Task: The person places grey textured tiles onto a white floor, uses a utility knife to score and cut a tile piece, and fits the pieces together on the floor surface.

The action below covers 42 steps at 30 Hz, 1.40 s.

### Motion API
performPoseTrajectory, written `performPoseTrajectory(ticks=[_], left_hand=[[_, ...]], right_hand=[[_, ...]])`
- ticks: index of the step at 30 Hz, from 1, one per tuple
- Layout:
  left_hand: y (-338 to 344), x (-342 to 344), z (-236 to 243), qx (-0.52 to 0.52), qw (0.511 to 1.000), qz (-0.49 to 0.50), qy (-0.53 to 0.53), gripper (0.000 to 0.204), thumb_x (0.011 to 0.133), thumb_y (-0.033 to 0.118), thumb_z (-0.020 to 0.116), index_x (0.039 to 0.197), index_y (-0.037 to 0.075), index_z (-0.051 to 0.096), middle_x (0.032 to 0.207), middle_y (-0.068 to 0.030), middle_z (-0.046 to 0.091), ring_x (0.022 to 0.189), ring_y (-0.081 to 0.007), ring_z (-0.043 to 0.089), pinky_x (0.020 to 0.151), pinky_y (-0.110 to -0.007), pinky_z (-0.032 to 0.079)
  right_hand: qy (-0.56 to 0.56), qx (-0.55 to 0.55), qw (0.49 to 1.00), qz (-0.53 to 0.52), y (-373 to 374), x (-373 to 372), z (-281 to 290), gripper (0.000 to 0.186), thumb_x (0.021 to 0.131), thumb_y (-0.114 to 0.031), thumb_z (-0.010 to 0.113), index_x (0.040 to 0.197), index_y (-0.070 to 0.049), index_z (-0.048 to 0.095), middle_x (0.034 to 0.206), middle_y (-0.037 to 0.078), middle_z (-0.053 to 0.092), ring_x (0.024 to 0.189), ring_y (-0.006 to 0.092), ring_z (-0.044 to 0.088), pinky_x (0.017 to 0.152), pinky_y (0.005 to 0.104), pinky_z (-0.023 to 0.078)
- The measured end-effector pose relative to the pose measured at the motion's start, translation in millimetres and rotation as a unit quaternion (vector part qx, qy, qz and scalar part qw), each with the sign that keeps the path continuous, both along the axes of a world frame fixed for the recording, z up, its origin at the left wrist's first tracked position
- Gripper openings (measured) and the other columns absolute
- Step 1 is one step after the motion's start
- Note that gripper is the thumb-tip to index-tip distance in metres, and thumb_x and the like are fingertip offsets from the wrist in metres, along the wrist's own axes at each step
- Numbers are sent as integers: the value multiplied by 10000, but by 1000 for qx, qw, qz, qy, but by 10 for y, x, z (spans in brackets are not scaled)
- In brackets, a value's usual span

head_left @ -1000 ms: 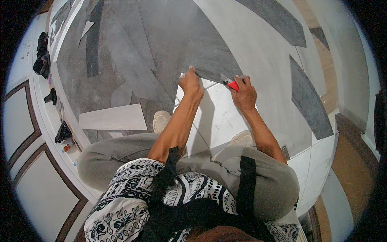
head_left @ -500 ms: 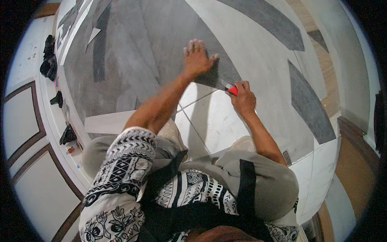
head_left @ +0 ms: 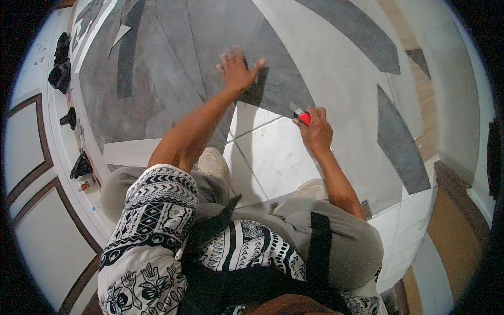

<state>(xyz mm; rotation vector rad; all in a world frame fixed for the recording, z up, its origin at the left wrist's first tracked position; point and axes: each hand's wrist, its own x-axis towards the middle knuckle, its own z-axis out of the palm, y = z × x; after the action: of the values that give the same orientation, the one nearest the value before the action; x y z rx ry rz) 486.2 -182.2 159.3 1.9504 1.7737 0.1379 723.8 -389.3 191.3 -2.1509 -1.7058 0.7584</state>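
Observation:
My left hand (head_left: 237, 75) is spread out over the dark grey flooring sheet (head_left: 220, 31), palm down and slightly blurred. My right hand (head_left: 316, 131) is closed round a red-handled scraper (head_left: 304, 118). Its flat grey blade points up and left, close to the sheet's near right corner. White floor tiles (head_left: 278, 157) show between my shoes, just below the sheet's near edge. To the right of the scraper lies a lighter grey floor surface (head_left: 357, 142).
Dark grey strips (head_left: 401, 142) lie loose on the right, and a pale strip (head_left: 131, 152) lies by my left knee. A small light triangular scrap (head_left: 122, 33) rests at the far left. Black items (head_left: 60, 76) lie along the left wall, near panelled doors (head_left: 58, 231).
My left hand has shifted left and a little nearer over the sheet. My right hand with the scraper stays almost in the same place. The whole view has moved slightly.

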Motion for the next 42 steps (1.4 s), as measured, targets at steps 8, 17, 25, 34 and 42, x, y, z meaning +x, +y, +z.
performPoseTrajectory(ticks=[8,17,25,34,42], left_hand=[[127,123,137,-91,985,145,-4,1174,797,877,566,1675,273,75,1703,-262,-119,1545,-524,-142,1163,-759,-12],[356,11,328,-116,983,139,-21,909,905,780,515,1646,445,108,1717,-182,-170,1541,-514,-179,1153,-760,-43],[306,-3,406,-93,988,126,-2,856,906,773,532,1625,499,158,1731,-155,-115,1558,-489,-144,1191,-716,-7],[596,-93,493,-111,985,41,125,861,889,717,622,1619,413,280,1703,-186,167,1534,-492,160,1182,-688,189],[2046,184,995,-34,958,-230,170,700,942,478,710,1513,126,512,1208,-198,722,1096,-323,687,1037,-484,494]], right_hand=[[-16,-28,999,-19,-28,6,46,522,839,-377,832,1209,-87,605,1190,122,584,1002,376,665,774,513,551],[-5,-50,999,-16,144,-67,317,568,844,-378,828,1235,-93,530,1167,146,556,1000,399,650,771,539,545],[4,-91,995,-37,91,-77,434,589,855,-384,815,1270,-97,511,1207,147,545,1019,398,661,783,544,551],[41,-95,994,-25,151,-14,265,595,839,-359,831,1256,-79,511,1162,149,558,1014,394,649,792,528,547],[8,-18,999,39,243,-96,-203,662,843,-358,820,1341,-77,487,1162,166,572,1031,386,667,806,547,557]])
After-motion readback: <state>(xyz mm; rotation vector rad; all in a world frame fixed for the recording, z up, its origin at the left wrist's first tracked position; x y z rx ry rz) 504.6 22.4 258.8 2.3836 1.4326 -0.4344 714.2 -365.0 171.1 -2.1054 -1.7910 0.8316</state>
